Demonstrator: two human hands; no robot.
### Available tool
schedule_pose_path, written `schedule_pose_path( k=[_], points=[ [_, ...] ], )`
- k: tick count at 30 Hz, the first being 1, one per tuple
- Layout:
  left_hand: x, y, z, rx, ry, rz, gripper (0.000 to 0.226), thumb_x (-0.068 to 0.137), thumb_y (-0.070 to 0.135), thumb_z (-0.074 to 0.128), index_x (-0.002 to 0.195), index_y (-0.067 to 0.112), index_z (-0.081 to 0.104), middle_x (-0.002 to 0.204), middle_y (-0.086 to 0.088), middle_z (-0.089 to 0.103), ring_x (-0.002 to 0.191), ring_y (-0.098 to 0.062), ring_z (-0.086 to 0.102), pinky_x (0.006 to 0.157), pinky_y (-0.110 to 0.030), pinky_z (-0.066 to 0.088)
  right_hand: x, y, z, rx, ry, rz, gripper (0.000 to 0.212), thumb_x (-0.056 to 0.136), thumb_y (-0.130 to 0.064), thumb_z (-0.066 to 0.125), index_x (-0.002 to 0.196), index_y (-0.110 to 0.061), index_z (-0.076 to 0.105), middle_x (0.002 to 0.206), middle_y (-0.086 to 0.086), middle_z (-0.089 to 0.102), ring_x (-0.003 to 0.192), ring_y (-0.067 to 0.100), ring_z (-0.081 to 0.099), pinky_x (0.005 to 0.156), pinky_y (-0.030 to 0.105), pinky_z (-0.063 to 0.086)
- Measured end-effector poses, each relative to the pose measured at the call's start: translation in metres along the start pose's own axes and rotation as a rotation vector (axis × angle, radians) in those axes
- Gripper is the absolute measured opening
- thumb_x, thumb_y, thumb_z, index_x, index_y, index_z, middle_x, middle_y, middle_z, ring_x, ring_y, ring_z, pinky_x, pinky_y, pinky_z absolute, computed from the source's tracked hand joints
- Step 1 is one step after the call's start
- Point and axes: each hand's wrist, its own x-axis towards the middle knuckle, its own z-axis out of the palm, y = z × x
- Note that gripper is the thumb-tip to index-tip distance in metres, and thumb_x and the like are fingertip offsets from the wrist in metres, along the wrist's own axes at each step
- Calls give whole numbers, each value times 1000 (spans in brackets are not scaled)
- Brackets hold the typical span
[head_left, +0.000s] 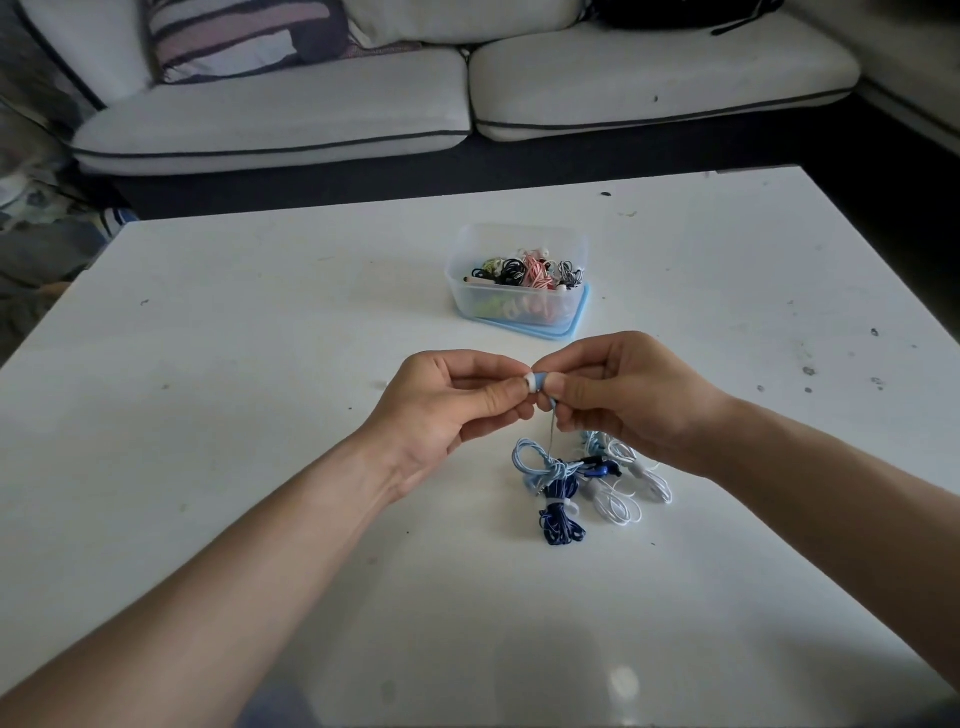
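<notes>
Item: light-blue earbud (539, 381) with a white tip, held above the middle of the white table (260, 338).
Left hand (447, 410): thumb and forefinger pinch the earbud's white end; the other fingers are curled.
Right hand (623, 395): thumb and forefinger pinch the earbud's blue body; the remaining fingers are curled beneath.
Light-blue cable (540, 462): hangs from the earbud to a looped bundle lying on the table below the hands.
Dark-blue earphone bundle (561, 514): tied coil, touching the light-blue cable on its near side.
White earphone bundle (623, 499): loose loops just right of the dark-blue one.
Clear plastic container (514, 306): holds mixed coiled earphones and stands on a blue lid (571, 325), toward the table's far edge.
Backdrop: grey sofa (311, 119) beyond the far edge.
</notes>
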Motion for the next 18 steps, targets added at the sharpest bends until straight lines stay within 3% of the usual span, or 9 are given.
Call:
schedule_pose_path(
  k=[7,11,16,18],
  points=[
    [0,-2,-1,122,54,41,21,68,16,76,87,11,71,80,-10,73,74,-18,71,68,-23,55,0,-3,2,-110,90,-71,6,86,-2,72,91,-2,74,77,14,72,66,16,65,68,25,56],
    [2,-2,-2,110,60,33,10,81,5,71,91,8,73,83,-13,75,76,-19,72,70,-23,56,1,-1,4,-112,144,-84,7,84,-5,75,91,-3,74,76,14,72,66,17,66,68,26,57],
    [1,-3,-1,111,60,43,27,70,18,78,93,7,73,88,-15,75,79,-20,72,72,-23,55,1,0,3,-124,166,-81,12,83,-5,77,93,-1,73,73,13,72,67,17,67,68,26,57],
    [2,-5,0,137,74,67,25,72,13,78,94,4,72,85,-16,74,75,-19,72,71,-23,55,1,0,3,-136,161,-81,13,83,-5,76,95,0,73,75,13,73,67,16,67,68,25,56]
  ],
)
